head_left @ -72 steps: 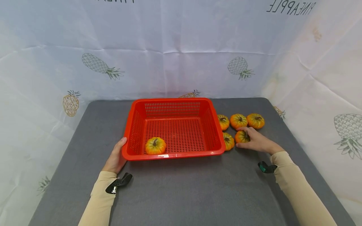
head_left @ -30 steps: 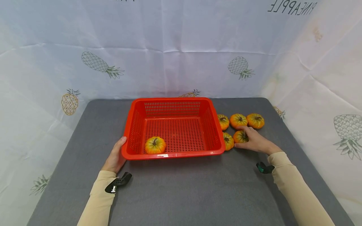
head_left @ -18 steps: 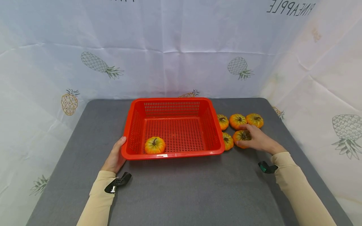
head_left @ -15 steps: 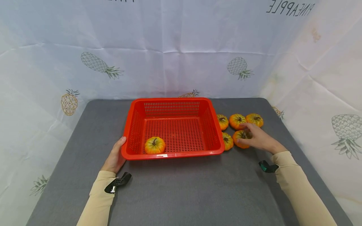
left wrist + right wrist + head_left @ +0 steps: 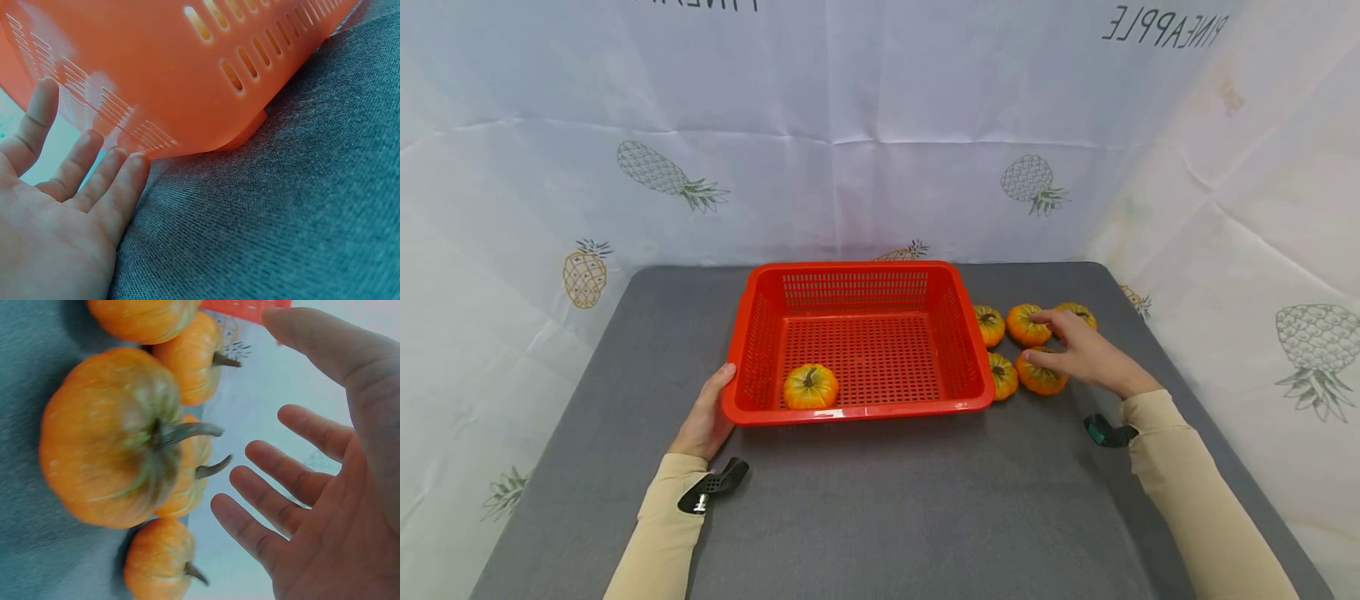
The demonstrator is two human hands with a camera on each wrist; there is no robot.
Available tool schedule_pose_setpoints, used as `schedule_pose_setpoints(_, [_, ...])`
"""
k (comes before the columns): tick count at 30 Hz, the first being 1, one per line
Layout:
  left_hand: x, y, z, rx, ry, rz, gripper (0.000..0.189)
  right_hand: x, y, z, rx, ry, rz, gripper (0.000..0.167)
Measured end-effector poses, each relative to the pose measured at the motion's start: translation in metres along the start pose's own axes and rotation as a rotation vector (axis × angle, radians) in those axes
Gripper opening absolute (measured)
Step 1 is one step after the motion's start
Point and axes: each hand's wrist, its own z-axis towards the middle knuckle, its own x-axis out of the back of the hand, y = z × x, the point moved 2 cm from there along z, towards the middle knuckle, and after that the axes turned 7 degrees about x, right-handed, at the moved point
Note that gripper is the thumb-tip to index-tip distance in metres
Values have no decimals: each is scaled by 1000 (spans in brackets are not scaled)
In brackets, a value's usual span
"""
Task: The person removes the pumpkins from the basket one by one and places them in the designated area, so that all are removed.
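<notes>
A red plastic basket point(image 5: 861, 410) stands on the table with one small orange pumpkin point(image 5: 811, 386) in its near left corner. At its left side is my left hand point(image 5: 706, 415); in the left wrist view the nearly straight fingers point(image 5: 112, 169) lie against the outer wall. My right hand point(image 5: 1086, 354) hovers right of the basket, over the nearest pumpkin point(image 5: 1041, 372), holding nothing. The right wrist view has its fingers spread apart from that pumpkin point(image 5: 112, 437) and its curved stem.
Several more pumpkins stand close together beside the basket: one at its right wall point(image 5: 1002, 377), one behind it point(image 5: 989, 325), one farther right point(image 5: 1027, 325) and one partly behind my right hand point(image 5: 1075, 312). A grey cloth point(image 5: 880, 508) covers the table; pineapple-print curtains point(image 5: 880, 192) hang behind.
My right hand held the nearest pumpkin earlier, shifted it slightly left, then let go and lifted off it. My left hand and the basket have stayed in place.
</notes>
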Motion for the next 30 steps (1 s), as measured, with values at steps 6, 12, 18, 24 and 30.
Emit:
schedule_pose_setpoints(6, [0, 1, -1, 5, -3, -7, 37, 8, -16, 10, -4, 6, -15, 75])
schedule_pose_setpoints(12, [0, 0, -1, 17, 7, 1, 38, 14, -30, 20, 37, 22, -35, 68])
schedule_pose_setpoints(18, [0, 0, -1, 7, 6, 7, 39, 15, -44, 34, 57, 12, -16, 69])
schedule_pose_setpoints(24, [0, 0, -1, 10, 3, 4, 39, 14, -58, 45, 60, -6, -43, 69])
schedule_pose_setpoints(30, [0, 0, -2, 7, -3, -8, 38, 14, -71, 54, 97, -19, -23, 69])
